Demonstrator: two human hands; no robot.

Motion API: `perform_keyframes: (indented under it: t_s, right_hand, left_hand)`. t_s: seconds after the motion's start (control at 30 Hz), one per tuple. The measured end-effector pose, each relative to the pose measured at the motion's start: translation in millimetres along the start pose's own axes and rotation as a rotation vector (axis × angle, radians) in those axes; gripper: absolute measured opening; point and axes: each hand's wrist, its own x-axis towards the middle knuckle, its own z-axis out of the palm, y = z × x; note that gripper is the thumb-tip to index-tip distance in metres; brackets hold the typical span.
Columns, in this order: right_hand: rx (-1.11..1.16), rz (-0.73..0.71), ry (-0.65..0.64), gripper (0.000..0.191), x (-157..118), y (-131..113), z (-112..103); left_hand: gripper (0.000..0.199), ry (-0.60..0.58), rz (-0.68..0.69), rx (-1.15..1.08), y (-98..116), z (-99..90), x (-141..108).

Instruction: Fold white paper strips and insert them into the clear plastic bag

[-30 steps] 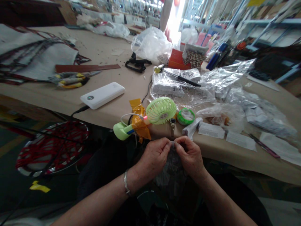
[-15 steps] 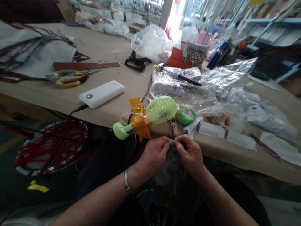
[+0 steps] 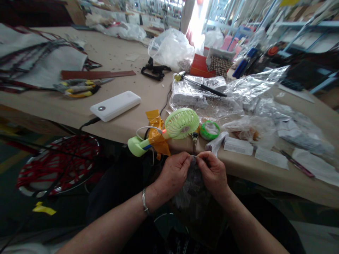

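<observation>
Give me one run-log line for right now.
left hand: pinching crumpled grey translucent plastic bag | right hand: pinching same bag | nearest: pale green plastic desk fan

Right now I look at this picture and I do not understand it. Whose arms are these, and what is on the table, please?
One camera is worn on a person's head and looks forward and down, so these arms are that person's own. The left hand and right hand pinch something small and pale together, above a crumpled greyish material. On the tan table lie a green mini fan, a white power bank, yellow-handled pliers and clear plastic bags.
</observation>
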Motion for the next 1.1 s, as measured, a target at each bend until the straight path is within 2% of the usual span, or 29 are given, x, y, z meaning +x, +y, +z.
perform_keyframes:
  t_s: [0.17,0.3,0.37,0.43,0.5,0.57,0.67,0.9,1.0,1.1]
  right_hand:
    - [0.041,0.035,-0.059,0.008,-16.7,-3.2,-4.3]
    - [0.018,0.070,-0.132,0.010,-36.3,4.7,-14.0]
    - [-0.004,0.127,-0.138,0.011,-45.1,18.2,-22.4]
    - [-0.017,0.208,-0.088,0.013,-53.7,37.8,-32.3]
    - [-0.001,0.291,-0.003,0.015,-63.0,60.3,-41.0]
    - [0.000,0.359,0.036,0.017,-72.7,81.7,-45.5]
    - [0.007,0.440,0.055,0.018,-84.6,107.2,-41.4]
    - [0.139,0.605,0.061,0.016,-86.5,141.7,-15.0]
    - [0.260,0.665,0.048,0.019,-87.2,140.4,-12.1]
    - [0.409,0.700,0.039,0.022,-89.8,128.8,-11.5]
  left_hand:
    - [0.026,-0.057,-0.036,-0.068,3.6,0.4,-13.9]
    - [0.027,-0.212,-0.063,-0.020,-7.9,2.0,-23.7]
    - [0.028,-0.303,-0.081,0.066,-22.9,1.5,-25.8]
    - [0.028,-0.352,-0.128,0.203,-44.3,1.0,-26.8]
    - [0.028,-0.371,-0.150,0.361,-68.6,1.7,-27.6]
    - [0.026,-0.388,-0.180,0.406,-90.0,4.0,-28.4]
    - [0.025,-0.402,-0.193,0.455,-108.3,10.8,-27.7]
    - [0.028,-0.459,-0.179,0.528,-111.8,30.3,-26.8]
    - [0.028,-0.478,-0.170,0.549,-110.3,33.6,-28.6]
    - [0.028,-0.485,-0.169,0.570,-109.9,34.7,-28.9]
